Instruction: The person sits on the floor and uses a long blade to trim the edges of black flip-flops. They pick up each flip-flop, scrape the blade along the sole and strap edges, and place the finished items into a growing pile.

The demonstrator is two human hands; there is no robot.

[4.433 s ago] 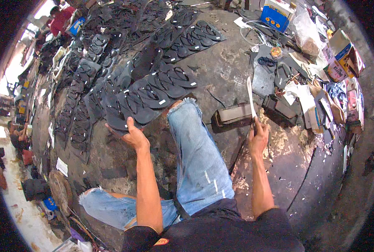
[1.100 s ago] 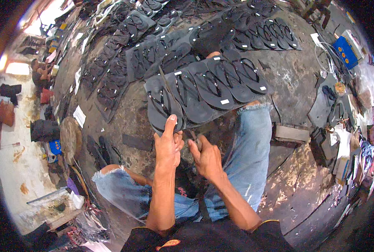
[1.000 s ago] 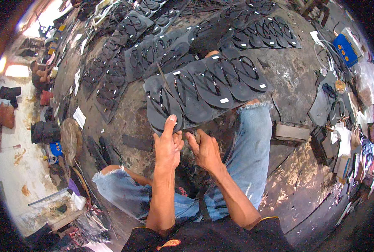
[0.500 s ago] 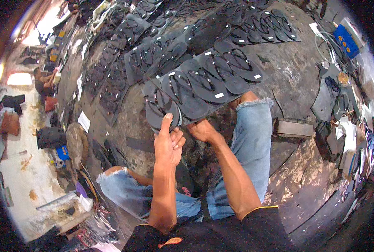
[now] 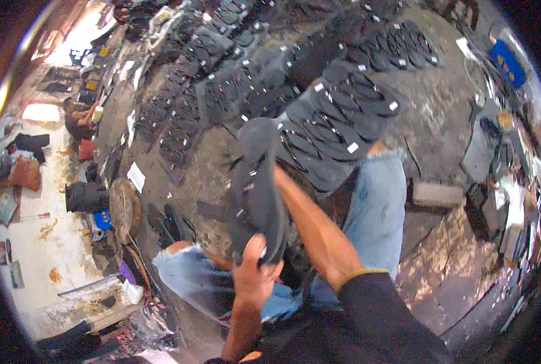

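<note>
A black flip-flop (image 5: pixel 261 209) is raised upright before me, somewhat blurred by motion. At its lower end my left hand (image 5: pixel 255 279) grips it, the thumb pressed on the top face. My right forearm (image 5: pixel 316 227) reaches up behind the flip-flop, which covers the right hand, so its fingers and anything in them are hidden. Just beyond, a row of black flip-flops (image 5: pixel 337 130) with dark shiny straps lies side by side, some bearing small white labels.
More rows of black flip-flops (image 5: pixel 222 91) cover the ground farther off. A grey block (image 5: pixel 437 194) lies right of my knee. A round wooden piece (image 5: pixel 125 209) stands at left. Farther back at left is another person (image 5: pixel 79 121). A blue box (image 5: pixel 507 64) sits at far right.
The left hand has drawn the flip-flop off the near end of the row, toward me, and raised it. My right arm has reached farther forward, its hand now behind the flip-flop.
</note>
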